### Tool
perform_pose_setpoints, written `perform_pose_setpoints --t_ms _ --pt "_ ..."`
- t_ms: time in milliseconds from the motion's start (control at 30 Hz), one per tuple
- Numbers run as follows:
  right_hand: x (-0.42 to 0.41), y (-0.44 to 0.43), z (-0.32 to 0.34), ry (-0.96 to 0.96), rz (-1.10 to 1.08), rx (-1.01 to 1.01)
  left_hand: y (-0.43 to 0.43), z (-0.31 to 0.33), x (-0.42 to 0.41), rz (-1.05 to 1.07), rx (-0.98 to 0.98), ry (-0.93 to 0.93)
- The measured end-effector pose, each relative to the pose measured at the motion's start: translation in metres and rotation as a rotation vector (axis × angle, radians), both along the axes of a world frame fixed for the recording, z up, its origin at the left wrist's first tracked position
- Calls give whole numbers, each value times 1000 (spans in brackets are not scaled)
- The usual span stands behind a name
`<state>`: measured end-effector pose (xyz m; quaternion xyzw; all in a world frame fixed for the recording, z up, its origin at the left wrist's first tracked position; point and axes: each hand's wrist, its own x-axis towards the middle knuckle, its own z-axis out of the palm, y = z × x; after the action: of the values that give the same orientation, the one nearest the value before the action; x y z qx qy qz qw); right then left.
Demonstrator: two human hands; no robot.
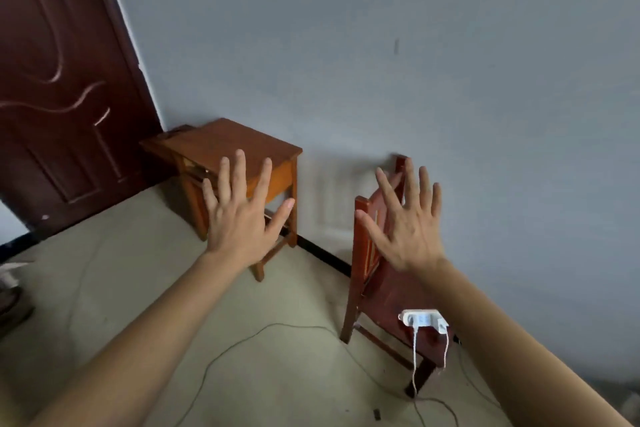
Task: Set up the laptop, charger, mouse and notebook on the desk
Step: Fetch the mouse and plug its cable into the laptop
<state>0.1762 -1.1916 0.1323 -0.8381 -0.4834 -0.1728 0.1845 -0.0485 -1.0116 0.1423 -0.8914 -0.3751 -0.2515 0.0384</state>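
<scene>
At the bottom of the frame both forearms reach up and forward. Between them, low centre, a thin dark cord [221, 355] snakes across the floor [104, 288].

Right of centre stands a chair [381, 298], with a white power strip [423, 318] on the near edge of its seat. Two white leads [414, 357] hang from the strip toward the floor.

Mid-frame, the left hand [239, 218] and right hand [408, 229] are raised with backs to the camera. Their fingers are spread wide and straight, and they hold nothing.

Behind the left hand, against the wall [381, 45], is the desk [221, 146]; what shows of its top is bare. A dark door [59, 80] fills the upper left.

No laptop, mouse or notebook is in view. Whether one of the white leads belongs to the charger cannot be told. The setup looks not yet begun.

Risks, as I judge them:
- The floor cord lies across the way to the desk, so a foot could catch it while carrying the laptop.
- The strip sits at the seat edge, so a tug on a hanging lead could pull it off.
- The desk top looks small, so four items may crowd it and leave something near an edge.
</scene>
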Motion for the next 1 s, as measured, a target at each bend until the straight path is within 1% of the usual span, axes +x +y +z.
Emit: perform_pose_setpoints --t_ms 100,233,367,433,467,567,600,667,733,800,867,1000 --pt "-22 87 -4 -30 86 -11 65 0 -37 94 -39 -14" --pt "-44 214 -13 -47 240 -46 148 -11 -75 232 -29 -43" --pt "-61 328 -28 -73 404 21 228 -19 -92 359 -16 -49" --pt "-66 388 -35 -82 472 36 273 -20 -93 417 11 -22" --pt "-67 435 -36 -66 520 26 306 -18 -92 474 5 -13" --pt "-74 510 -34 -36 581 9 357 -12 -94 552 -1 -18" --pt "-76 549 -27 -30 618 -8 386 -7 -96 595 2 -4" --pt "-83 591 -16 -42 656 2 414 -1 -103 626 21 13" --pt "-94 641 -8 -12 699 -26 452 1 -115 678 -1 30" --pt "-108 697 -10 -8 731 -19 498 -2 -130 741 -12 26" --pt "-117 729 -16 -35 752 -22 524 -7 -140 762 -8 28" --pt "-141 832 -36 -55 749 -17 619 -27 -169 783 -34 40"
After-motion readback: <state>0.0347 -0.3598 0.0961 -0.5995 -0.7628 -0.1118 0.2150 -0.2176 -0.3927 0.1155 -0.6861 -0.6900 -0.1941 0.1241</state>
